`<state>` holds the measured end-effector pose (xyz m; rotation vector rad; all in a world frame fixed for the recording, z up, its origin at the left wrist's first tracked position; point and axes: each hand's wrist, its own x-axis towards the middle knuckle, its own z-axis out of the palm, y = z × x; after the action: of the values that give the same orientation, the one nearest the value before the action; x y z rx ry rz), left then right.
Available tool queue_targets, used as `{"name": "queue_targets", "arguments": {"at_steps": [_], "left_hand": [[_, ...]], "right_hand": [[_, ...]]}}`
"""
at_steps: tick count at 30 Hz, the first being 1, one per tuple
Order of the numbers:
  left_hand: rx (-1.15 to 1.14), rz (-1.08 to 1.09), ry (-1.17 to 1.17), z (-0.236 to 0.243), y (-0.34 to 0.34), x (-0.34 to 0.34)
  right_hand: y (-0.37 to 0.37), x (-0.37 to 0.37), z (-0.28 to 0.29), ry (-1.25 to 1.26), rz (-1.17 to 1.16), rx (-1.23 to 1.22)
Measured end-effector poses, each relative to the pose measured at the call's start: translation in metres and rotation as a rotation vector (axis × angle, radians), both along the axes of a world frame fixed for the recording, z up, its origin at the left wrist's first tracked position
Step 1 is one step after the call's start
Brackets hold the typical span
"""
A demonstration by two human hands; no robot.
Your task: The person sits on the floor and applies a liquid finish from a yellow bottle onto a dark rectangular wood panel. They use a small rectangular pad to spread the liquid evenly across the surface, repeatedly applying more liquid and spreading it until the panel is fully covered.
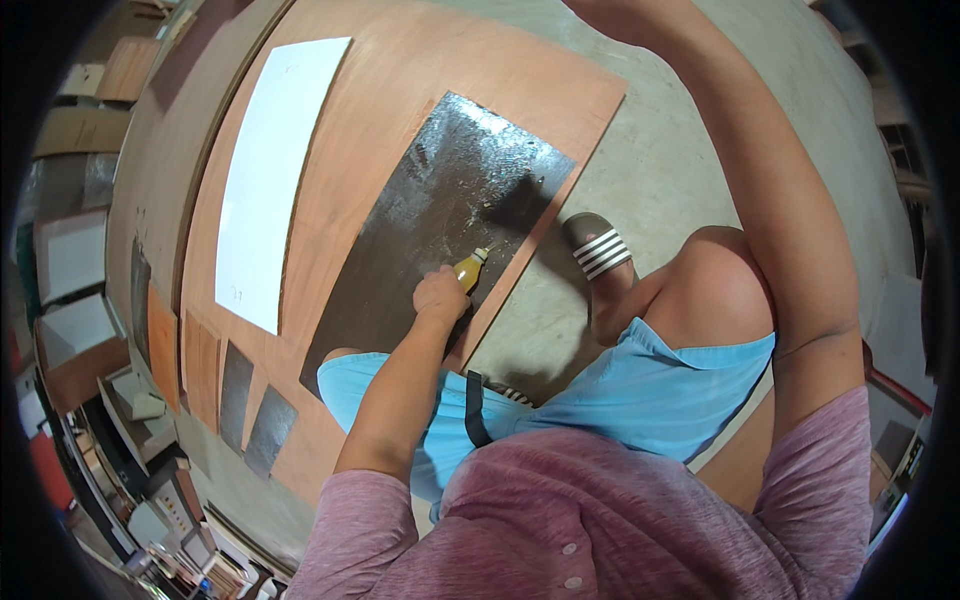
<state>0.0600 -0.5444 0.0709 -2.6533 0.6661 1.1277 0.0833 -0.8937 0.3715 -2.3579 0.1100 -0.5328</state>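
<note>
- Here, in the head view, the person is crouching over a large plywood sheet (400, 90) lying on the concrete floor (660, 170), and the left hand (441, 296) is wrapping closed around a small amber squeeze bottle (470, 268).
- The bottle is tilting with its pale nozzle toward the dark glossy panel (440, 210) that is lying on the plywood sheet; the hand is hovering at that panel's near right corner.
- The right arm is reaching up past the top edge of the picture, so I cannot tell how the right hand is set.
- A white sheet (270, 170) is lying left of the dark panel, well apart from the bottle; a striped sandal (597, 248) is resting on the floor just right of the panel.
- Judging by the wet sheen, liquid is being spread across the panel, and much already looks coated.
- The next move would be calling for a steady squeeze while sweeping the nozzle over any dull patches near the panel's edge.
</note>
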Motion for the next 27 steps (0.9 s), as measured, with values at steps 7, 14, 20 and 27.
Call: {"name": "queue_targets", "arguments": {"at_steps": [7,14,20,27], "left_hand": [[0.054,0.07,-0.041,0.002,0.037,0.003],[0.051,0.159,-0.028,0.018,0.061,0.011],[-0.376,0.405,0.067,0.037,0.075,0.032],[-0.809,0.517,0.114,0.08,0.064,0.056]], "right_hand": [[0.026,0.027,-0.048,0.216,0.188,-0.084],[0.065,0.044,-0.119,0.373,0.499,-0.106],[0.104,0.043,-0.142,0.401,0.849,-0.063],[0.129,0.045,-0.142,0.259,0.943,-0.082]]}}
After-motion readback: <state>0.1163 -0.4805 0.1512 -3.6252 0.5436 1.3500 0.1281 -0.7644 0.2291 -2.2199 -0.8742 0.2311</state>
